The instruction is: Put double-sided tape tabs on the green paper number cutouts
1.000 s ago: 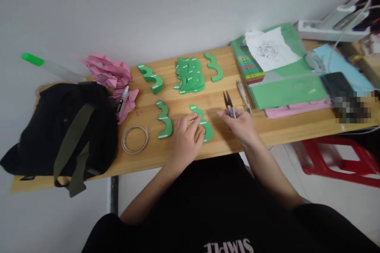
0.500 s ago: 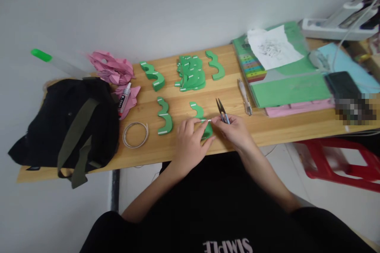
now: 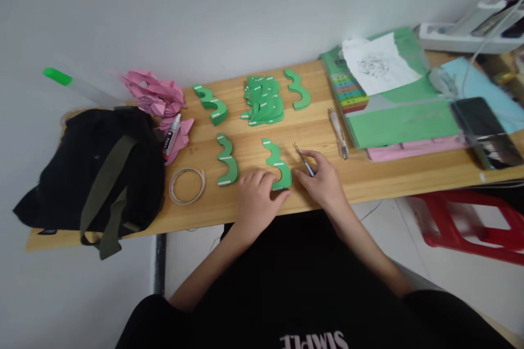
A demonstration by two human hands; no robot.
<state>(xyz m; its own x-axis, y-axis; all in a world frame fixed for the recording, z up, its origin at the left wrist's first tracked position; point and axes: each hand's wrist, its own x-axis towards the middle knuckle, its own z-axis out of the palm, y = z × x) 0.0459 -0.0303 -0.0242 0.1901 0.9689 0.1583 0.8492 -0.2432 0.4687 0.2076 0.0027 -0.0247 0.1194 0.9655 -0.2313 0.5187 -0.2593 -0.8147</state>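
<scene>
So half a second ago both hands were bunched together over the near green piece (image 3: 285, 176), with a pale strip sticking out to the right between the fingertips. Now they've come apart: the right hand (image 3: 323, 180) has backed off a little to the right, the sticking-out bit is gone, and a white strip (image 3: 279, 164) sits across the middle of the piece. You can see way more of the green now too.

The snips (image 3: 305, 161) have changed as well. Their blades were spread in a clear V, and now they look close together. The right hand has the blue handle tucked between thumb and fingers, a snug hold, tips poking out toward the far left. Their long axis slants from far left to near right.

The left hand (image 3: 258, 202) is loosely curled, thumb and fingers a bit apart, around the near left part of the piece. Can't tell if it's actually pinching it or just resting there.

The piece itself lies flat near the front of the wooden table (image 3: 249, 144), between the two hands. It runs far to near, near end leaning right, bumps facing right and hollows facing left. To its left, well apart, is a similar wavy green shape (image 3: 230, 166), lying pretty much the same way round.
</scene>
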